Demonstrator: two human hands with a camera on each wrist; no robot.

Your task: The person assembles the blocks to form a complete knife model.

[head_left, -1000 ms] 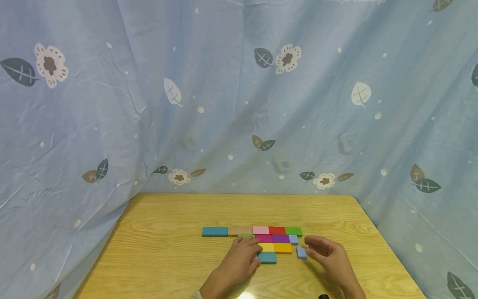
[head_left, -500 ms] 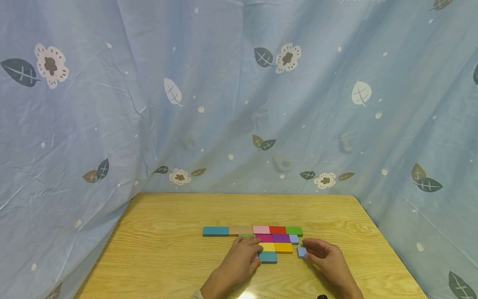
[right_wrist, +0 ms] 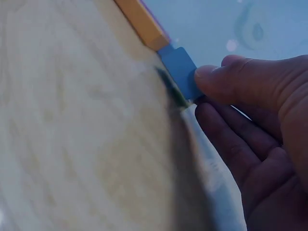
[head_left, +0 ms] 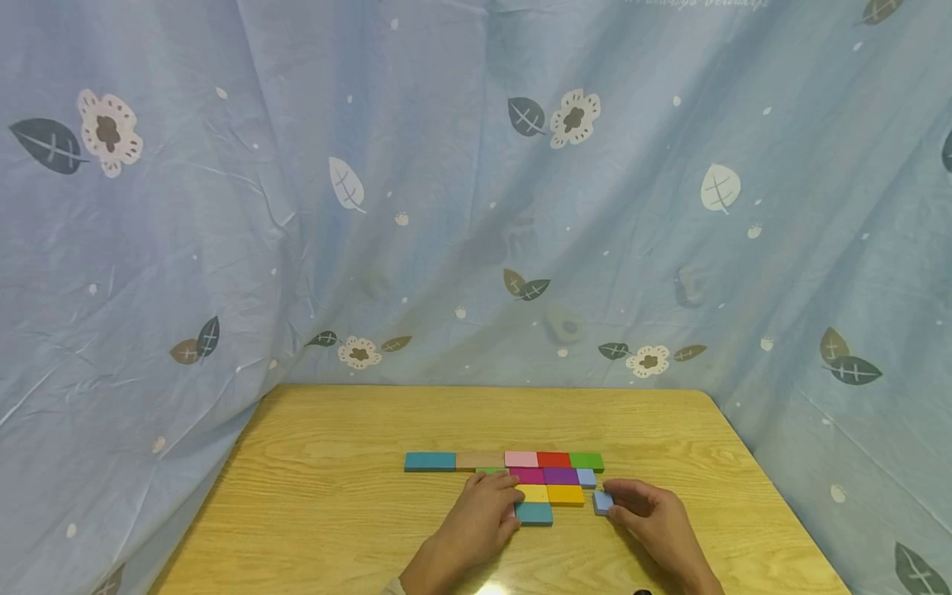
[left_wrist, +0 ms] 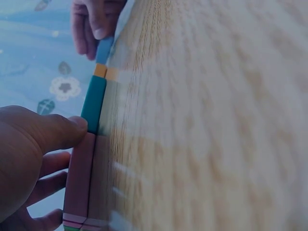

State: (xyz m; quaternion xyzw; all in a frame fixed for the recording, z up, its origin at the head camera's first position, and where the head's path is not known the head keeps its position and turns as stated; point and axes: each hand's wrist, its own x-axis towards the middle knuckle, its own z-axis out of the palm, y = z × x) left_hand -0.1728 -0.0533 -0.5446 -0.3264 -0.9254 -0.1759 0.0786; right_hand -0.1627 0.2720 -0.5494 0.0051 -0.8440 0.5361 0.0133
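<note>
My right hand pinches a small light blue block between thumb and fingers, close to the tabletop. In the right wrist view the thumb lies on the face of this blue block, near the end of an orange block. My left hand rests over the left part of the flat block rows, its thumb at the front edge. In the left wrist view that thumb touches where a teal block meets a pink block. The fingers hide several blocks from the head view.
The back row runs from a long blue block and a tan block to a green block. Shorter rows lie before it, with a purple block and a yellow block. A patterned curtain surrounds the wooden table.
My right hand has moved slightly left and its thumb and fingers have closed on the small light blue block. The left hand stays where it was on the rows.
</note>
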